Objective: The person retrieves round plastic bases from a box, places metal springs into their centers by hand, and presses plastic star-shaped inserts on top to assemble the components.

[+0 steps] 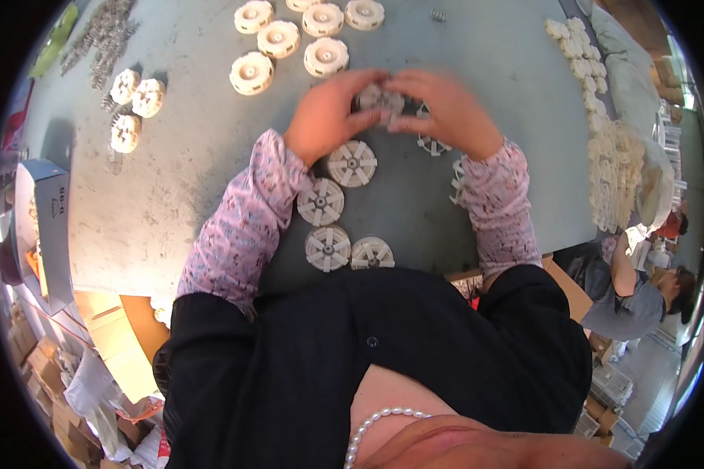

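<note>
Between my two hands, over the table's middle, is a pale round plastic part point(381, 100), blurred and partly covered by fingers. My left hand point(328, 112) is curled around its left side, thumb below. From the right, my right hand point(447, 111) grips the same part, its fingers smeared by motion. Below my left hand lies a spoked white plastic disc point(352, 164), with another spoked disc point(321, 202) and several more toward my body. Next to my right wrist, a further spoked disc point(434, 144) is half hidden.
Cream round wheel-like parts point(278, 37) lie at the far side of the table point(188, 172). Far left are metal springs point(105, 39) and smaller white parts point(148, 98). Stacked cream pieces point(614, 168) line the right edge. A blue box point(51, 234) stands left; a person point(630, 297) sits right.
</note>
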Available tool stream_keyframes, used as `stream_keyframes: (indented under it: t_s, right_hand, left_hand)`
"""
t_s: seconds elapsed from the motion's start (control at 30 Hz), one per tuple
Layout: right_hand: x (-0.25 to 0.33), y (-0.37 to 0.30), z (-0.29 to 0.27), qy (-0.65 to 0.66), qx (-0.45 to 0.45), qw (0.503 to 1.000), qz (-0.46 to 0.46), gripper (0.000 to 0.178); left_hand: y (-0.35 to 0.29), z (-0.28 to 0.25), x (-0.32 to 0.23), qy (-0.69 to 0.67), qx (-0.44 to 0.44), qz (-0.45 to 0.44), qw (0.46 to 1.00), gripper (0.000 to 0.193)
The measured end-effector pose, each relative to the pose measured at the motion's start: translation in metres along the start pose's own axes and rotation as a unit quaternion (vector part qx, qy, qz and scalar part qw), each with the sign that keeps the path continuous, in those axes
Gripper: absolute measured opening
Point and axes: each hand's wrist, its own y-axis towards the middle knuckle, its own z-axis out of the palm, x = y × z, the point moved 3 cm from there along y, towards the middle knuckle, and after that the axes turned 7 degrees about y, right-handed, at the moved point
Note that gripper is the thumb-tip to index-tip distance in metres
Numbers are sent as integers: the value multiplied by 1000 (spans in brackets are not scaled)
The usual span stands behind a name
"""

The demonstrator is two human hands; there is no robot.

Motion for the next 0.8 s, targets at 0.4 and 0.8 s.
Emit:
stream_keyframes:
  t_s: [0.4, 0.8]
  right_hand:
    - [-89, -12, -71, 55, -150, 967, 199, 34]
    - [30, 51, -22, 493, 20, 848, 193, 29]
  left_hand:
    - [-83, -130, 7, 81, -155, -213, 961, 14]
    - [-70, -53, -41, -237, -179, -79, 952, 32]
